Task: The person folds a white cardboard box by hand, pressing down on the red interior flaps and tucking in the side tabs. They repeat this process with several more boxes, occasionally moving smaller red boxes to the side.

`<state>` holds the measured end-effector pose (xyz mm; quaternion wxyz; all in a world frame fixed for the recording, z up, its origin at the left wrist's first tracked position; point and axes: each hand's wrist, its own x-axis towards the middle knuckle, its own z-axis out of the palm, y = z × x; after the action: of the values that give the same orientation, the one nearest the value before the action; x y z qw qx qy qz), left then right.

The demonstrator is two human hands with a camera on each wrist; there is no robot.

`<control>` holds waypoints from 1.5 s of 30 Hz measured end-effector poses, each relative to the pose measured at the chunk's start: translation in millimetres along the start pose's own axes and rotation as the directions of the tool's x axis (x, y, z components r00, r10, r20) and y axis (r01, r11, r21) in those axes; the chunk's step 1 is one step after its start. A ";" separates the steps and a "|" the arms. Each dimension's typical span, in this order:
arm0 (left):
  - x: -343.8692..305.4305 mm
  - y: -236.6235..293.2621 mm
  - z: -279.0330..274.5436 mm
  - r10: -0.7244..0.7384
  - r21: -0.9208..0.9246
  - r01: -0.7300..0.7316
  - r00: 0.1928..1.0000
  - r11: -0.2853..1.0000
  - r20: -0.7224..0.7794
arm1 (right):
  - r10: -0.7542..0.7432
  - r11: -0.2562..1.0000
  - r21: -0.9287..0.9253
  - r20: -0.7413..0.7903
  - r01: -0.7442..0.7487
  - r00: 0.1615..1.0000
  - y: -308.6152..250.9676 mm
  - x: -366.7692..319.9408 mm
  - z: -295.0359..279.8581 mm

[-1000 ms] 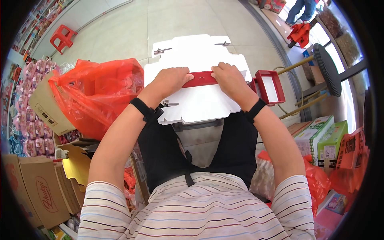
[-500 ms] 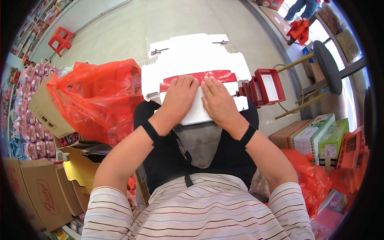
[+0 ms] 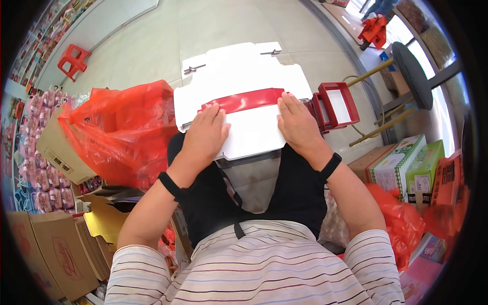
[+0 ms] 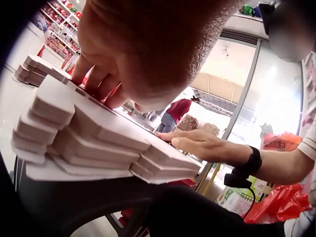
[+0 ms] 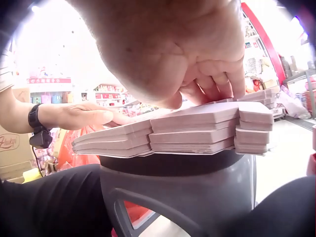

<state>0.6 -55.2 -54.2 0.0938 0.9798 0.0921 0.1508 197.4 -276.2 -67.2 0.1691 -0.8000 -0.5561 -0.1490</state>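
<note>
A stack of white die-cut card sheets lies on a grey stool between the knees. Across its top sheet runs a glossy red strip. The left hand rests with extended fingers on the strip's left end, and the right hand lies flat at its right end. In the left wrist view the stack's layered edges show below the left hand; the right wrist view has the right hand over the stack.
Red open boxes stand right of the stack, near a round black-topped stool. At left are a red plastic bag and cartons. Green and white boxes sit at right; a small red stool is farther back.
The hands first gripped the red piece's edges, then met flat near its middle; now they have spread apart to its two ends. The red strip now looks smooth and lies slightly tilted.
</note>
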 end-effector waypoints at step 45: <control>22.7 2.4 -40.6 0.555 -0.053 -0.553 0.830 0.832 0.049 | -0.281 0.914 0.293 -0.037 0.280 0.959 -69.8 -0.3 -8.9</control>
<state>9.5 -46.4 -9.3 0.0669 0.9668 -0.2014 0.1423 131.3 -257.8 -52.0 0.2618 -0.6781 -0.6815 -0.0844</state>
